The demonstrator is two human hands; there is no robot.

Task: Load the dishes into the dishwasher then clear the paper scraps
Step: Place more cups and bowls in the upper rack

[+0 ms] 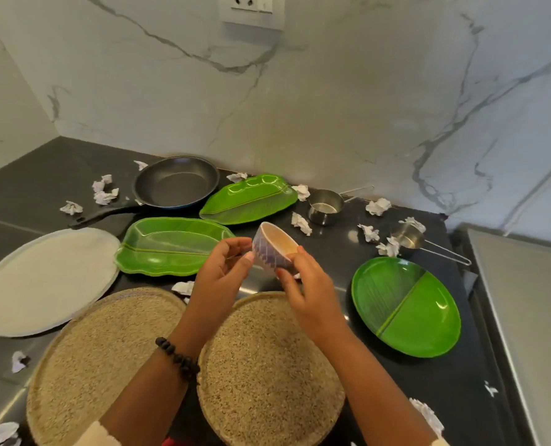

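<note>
A small bowl [275, 244], purple-striped outside and cream inside, is tilted above the dark counter [338, 252]. My right hand [303, 291] grips its lower right rim. My left hand [222, 268] touches its left side with the fingertips. Around it lie two green leaf-shaped plates [171, 246] [250, 199], a round green divided plate [406, 305], a black frying pan [176, 183], a large grey plate [45, 280], and two steel measuring cups [325, 206] [409, 239]. Crumpled paper scraps [301, 223] [378, 207] [105, 196] are scattered over the counter.
Two woven round mats [100, 355] [267, 371] lie at the front under my forearms. A marble wall [299, 107] with a socket backs the counter. A steel surface [531, 317] borders the right edge. More scraps [20, 361] [427, 415] lie near the front.
</note>
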